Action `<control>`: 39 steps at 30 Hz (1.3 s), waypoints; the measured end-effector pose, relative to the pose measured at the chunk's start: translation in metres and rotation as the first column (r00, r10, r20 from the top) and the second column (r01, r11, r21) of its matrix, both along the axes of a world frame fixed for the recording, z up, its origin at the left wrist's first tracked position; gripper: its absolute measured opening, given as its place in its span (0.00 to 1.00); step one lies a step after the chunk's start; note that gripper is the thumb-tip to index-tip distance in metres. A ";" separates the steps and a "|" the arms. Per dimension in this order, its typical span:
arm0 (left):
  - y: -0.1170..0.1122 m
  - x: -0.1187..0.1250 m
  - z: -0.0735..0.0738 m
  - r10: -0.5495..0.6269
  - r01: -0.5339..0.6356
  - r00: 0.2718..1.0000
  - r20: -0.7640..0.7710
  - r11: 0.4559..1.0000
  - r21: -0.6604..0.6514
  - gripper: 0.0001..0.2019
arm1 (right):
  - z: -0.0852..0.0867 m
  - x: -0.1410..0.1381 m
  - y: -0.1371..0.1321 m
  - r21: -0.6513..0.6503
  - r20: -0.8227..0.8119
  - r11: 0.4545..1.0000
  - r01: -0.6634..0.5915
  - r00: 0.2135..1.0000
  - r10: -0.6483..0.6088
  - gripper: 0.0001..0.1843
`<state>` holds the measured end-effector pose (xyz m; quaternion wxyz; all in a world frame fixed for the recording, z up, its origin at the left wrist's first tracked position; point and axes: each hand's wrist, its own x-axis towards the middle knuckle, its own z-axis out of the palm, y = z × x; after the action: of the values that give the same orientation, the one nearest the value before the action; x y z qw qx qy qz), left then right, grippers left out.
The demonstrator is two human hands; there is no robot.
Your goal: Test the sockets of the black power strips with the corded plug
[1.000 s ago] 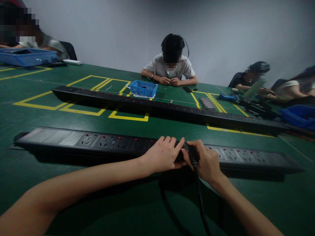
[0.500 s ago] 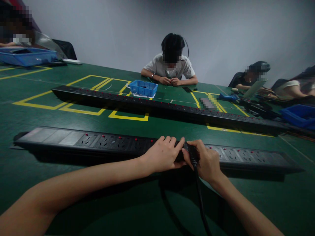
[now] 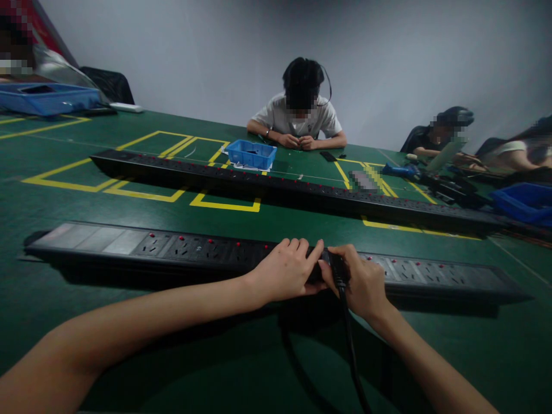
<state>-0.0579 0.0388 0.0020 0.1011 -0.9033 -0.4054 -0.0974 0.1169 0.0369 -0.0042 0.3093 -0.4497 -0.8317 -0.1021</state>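
A long black power strip [image 3: 190, 248] with sockets and small red lights or buttons lies across the table in front of me. My left hand [image 3: 287, 270] is wrapped over its middle, fingers on the far edge and thumb on the near side. Just to the right, my right hand [image 3: 362, 282] grips a black power plug [image 3: 337, 269] against the strip's top face. From the plug a black cord [image 3: 351, 351] runs down toward me. The plug's prongs and the socket beneath it are hidden, so how deep it sits cannot be told.
A second long power strip [image 3: 276, 185] lies farther back, across yellow tape outlines. Behind it stands a small blue bin [image 3: 252, 155]. A person [image 3: 297, 115] works opposite, with others at both sides. More blue bins [image 3: 47, 99] stand at the far left and right.
My hands, the plug and the strip look unchanged. At the far left, a person has shifted toward the left edge.
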 end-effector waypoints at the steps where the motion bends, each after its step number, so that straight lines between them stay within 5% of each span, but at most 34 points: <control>1: 0.000 0.000 0.000 0.000 0.000 1.000 -0.002 1.000 0.001 0.35 | 0.000 0.000 0.000 -0.001 -0.001 1.000 0.001 1.000 -0.001 0.12; 39: 0.000 0.000 0.001 0.003 -0.003 1.000 -0.018 1.000 0.001 0.34 | 0.001 0.000 -0.001 -0.001 0.000 1.000 0.004 1.000 -0.004 0.12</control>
<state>-0.0577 0.0387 0.0028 0.1055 -0.9035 -0.4056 -0.0896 0.1166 0.0361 -0.0035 0.3088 -0.4516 -0.8308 -0.1023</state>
